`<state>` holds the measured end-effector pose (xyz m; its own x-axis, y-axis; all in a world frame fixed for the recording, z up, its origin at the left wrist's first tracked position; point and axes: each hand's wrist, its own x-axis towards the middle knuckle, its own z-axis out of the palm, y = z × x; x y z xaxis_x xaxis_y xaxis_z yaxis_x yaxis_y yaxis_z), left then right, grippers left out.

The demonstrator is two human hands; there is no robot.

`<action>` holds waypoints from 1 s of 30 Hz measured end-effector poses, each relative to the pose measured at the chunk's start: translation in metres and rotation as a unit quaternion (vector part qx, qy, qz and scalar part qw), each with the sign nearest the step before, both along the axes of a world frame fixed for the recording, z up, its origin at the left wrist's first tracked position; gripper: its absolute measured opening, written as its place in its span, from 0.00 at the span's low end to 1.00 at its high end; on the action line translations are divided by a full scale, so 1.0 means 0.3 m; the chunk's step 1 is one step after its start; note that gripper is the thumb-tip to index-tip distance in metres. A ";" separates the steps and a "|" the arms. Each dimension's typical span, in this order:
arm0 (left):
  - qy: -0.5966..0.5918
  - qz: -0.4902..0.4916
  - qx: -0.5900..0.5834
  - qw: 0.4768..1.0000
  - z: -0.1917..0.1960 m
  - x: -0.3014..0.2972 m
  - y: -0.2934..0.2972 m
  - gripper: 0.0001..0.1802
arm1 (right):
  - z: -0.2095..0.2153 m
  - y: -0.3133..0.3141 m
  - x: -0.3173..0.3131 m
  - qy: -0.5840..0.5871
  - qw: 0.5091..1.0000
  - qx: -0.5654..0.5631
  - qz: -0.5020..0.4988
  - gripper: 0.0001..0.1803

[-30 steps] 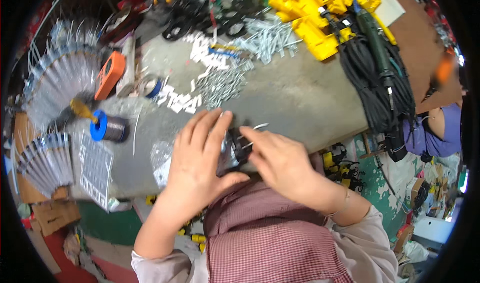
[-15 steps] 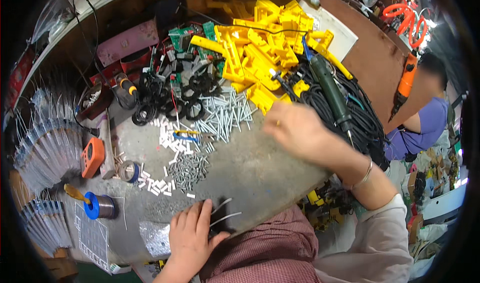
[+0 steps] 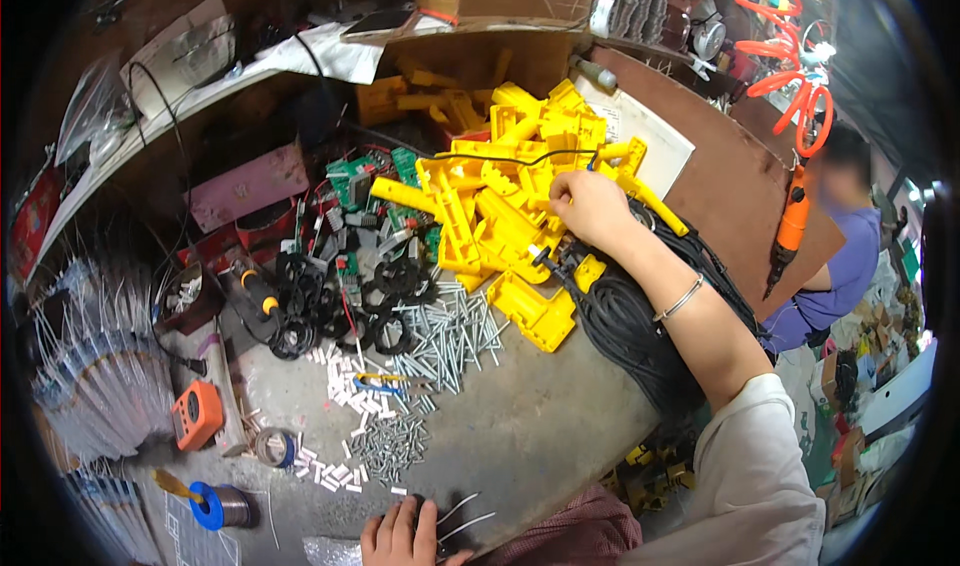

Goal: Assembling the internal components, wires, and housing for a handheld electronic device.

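In the head view, your right hand [image 3: 595, 211] is over the right side of the heap of yellow plastic parts [image 3: 510, 228]. Its fingers are bent inward toward the thumb; you can't tell whether they have hold of anything, because the back of the hand hides what is under it. Most of the heap lies to the left of that hand, and one yellow tray-like piece sits nearer you, at the heap's near edge. The bundle of black cable [image 3: 640, 331] lies on the near side of your right hand, partly under your forearm.

Your left hand [image 3: 402, 538] is well apart from it, at the near edge of the table [image 3: 520, 416], fingers loosely bent and partly cut off by the picture's lower rim, so its grip cannot be told. Two white wires [image 3: 470, 524] stick out just to its right. Farther off from that hand lie the short screws [image 3: 390, 446], and beyond them the long screws [image 3: 450, 336], on the near side of the yellow heap.
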<state>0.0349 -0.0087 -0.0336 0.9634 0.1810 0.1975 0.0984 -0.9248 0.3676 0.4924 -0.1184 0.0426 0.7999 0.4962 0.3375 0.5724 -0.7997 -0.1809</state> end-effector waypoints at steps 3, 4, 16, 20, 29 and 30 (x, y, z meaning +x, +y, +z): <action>0.000 -0.006 0.004 1.000 -0.010 0.003 0.010 0.45 | 0.034 -0.042 0.077 -0.042 0.998 0.038 -0.029 0.08; -0.004 -0.005 0.006 1.000 -0.007 0.005 0.008 0.46 | 0.056 -0.075 0.121 -0.103 0.991 0.063 -0.063 0.09; 0.037 0.053 0.047 0.997 0.002 -0.058 -0.007 0.54 | 0.043 -0.458 0.165 0.091 0.972 -0.090 -0.199 0.23; 0.044 0.059 0.040 0.996 0.039 -0.110 -0.007 0.55 | 0.018 -0.537 0.172 -0.014 0.976 -0.004 -0.216 0.17; -0.161 0.041 -0.340 0.926 0.215 0.025 0.088 0.45 | 0.244 -0.269 -0.494 0.454 0.822 0.126 0.321 0.17; -0.154 0.005 -0.463 0.873 0.233 0.065 0.076 0.47 | 0.256 -0.228 -0.578 0.467 0.805 0.035 0.365 0.13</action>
